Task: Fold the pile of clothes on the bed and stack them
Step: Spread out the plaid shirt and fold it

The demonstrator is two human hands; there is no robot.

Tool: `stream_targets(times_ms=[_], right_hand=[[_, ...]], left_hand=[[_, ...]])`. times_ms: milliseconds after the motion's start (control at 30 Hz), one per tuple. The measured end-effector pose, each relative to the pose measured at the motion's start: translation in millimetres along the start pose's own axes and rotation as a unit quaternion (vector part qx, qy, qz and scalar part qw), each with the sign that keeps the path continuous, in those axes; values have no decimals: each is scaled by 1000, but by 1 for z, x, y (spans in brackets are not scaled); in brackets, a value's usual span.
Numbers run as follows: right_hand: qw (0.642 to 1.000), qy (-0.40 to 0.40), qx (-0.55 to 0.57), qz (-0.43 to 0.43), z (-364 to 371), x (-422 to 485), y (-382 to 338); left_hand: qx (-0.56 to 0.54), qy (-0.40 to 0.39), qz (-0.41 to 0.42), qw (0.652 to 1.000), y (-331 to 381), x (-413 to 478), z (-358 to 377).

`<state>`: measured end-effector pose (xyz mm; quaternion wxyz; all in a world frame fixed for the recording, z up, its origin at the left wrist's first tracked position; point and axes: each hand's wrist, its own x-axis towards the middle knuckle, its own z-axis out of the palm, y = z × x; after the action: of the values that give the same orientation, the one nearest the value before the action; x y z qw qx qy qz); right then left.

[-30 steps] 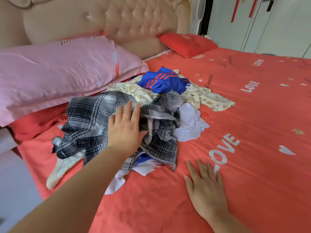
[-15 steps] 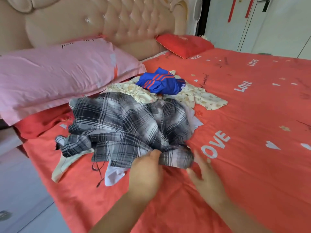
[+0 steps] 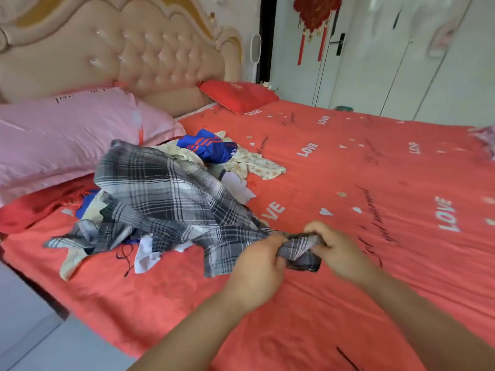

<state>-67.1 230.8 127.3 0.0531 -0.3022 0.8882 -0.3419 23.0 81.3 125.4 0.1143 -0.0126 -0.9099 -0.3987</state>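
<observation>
Coral bed (image 3: 361, 162) below a tufted headboard (image 3: 134, 57): 2 hands grip 1 plaid garment.
The left hand (image 3: 257, 266) and right hand (image 3: 337, 253) each have fingers curled tight round the bunched near edge of the grey plaid garment (image 3: 166, 194). It trails back over the pile of clothes (image 3: 235, 183) beside the pink pillow (image 3: 67, 140). A blue garment (image 3: 206, 145) lies behind, on a cream floral one (image 3: 262, 167). Through the blur, the plaid may be a shirt.

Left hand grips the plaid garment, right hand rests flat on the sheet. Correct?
No. The head view shows the right hand also gripping the plaid garment, not flat on the sheet; the left hand grips it as stated.
</observation>
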Motion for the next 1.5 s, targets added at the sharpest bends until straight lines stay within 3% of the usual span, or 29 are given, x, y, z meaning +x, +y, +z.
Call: stream_targets(times_ms=[200,300,333,400,467,533,633,733,833,967,1067,1167,1267,1333,1500], right_hand=[[983,119,120,66,-103,-142,17],[985,169,17,45,-146,-208,24],[987,147,-13,58,-152,-224,26],[995,-5,-61,80,-149,-251,34],[960,-225,-107,126,-130,-271,47],[917,-323,-139,190,-108,-287,70],[936,-221,-162,223,-82,-294,98],[953,-135,-217,162,-58,-288,109],[961,-120,-231,98,-33,-274,104],[931,-142,-329,67,-6,-254,98],[922,-132,-362,27,4,-246,112],[963,-60,-262,4,-12,-243,118],[985,139,-78,68,-52,-239,108],[969,212,38,123,-82,-235,92],[902,323,259,127,-150,-231,36]], left_hand=[[-162,-120,38,979,119,-37,63],[-206,-180,50,961,145,-53,80],[-195,-203,57,958,144,-57,82],[-130,-242,60,959,130,-63,84],[-33,-278,40,959,104,-74,85],[69,-322,32,944,75,-91,89],[189,-340,39,920,42,-120,99],[310,-304,48,900,22,-139,110],[379,-290,47,877,14,-146,119],[394,-223,61,890,8,-137,130],[319,-183,78,926,7,-129,127],[176,-109,69,976,15,-114,110],[70,-10,36,997,43,-90,76],[30,49,21,998,70,-70,48],[-5,119,64,991,149,-24,-7]])
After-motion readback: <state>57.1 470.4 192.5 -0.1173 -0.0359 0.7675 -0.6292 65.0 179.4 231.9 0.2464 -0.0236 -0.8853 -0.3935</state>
